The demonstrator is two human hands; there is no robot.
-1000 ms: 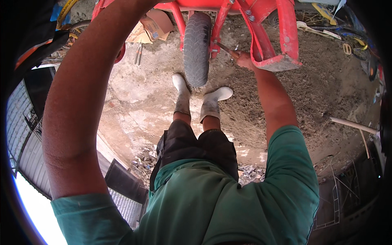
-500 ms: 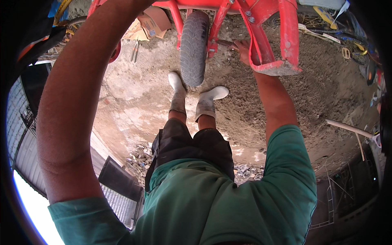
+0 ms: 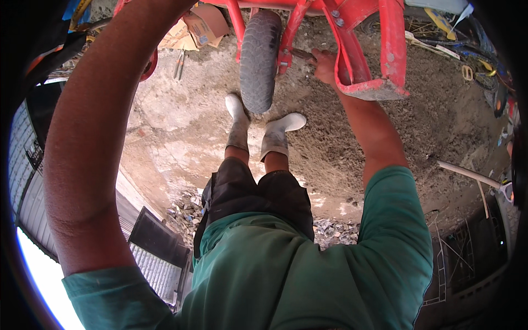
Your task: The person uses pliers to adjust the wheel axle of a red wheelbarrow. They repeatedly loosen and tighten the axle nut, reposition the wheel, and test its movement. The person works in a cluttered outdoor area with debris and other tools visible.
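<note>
A red wheelbarrow (image 3: pixel 393 49) fills the top of the view, its frame raised toward me. Between its red brackets sits a grey, worn wheel (image 3: pixel 260 63). My right hand (image 3: pixel 324 66) is at the right side of the wheel, fingers closed round a dull, brownish metal hand tool (image 3: pixel 301 53). The tool's tip meets the axle end at the bracket; its exact kind is too small to make out. My left arm reaches up along the left side to the wheelbarrow, and its hand lies beyond the top edge.
White boots (image 3: pixel 286 122) stand just below the wheel. On the ground at upper left lie pliers-like handles (image 3: pixel 179 65) and torn cardboard (image 3: pixel 203 27). Bicycle parts (image 3: pixel 467 49) clutter the upper right. A long pole (image 3: pixel 467 171) lies at the right; rubble (image 3: pixel 335 232) is behind me.
The wheel and wheelbarrow sit slightly higher and farther left in view. My right hand has shifted a little up and left, still holding the tool at the axle.
</note>
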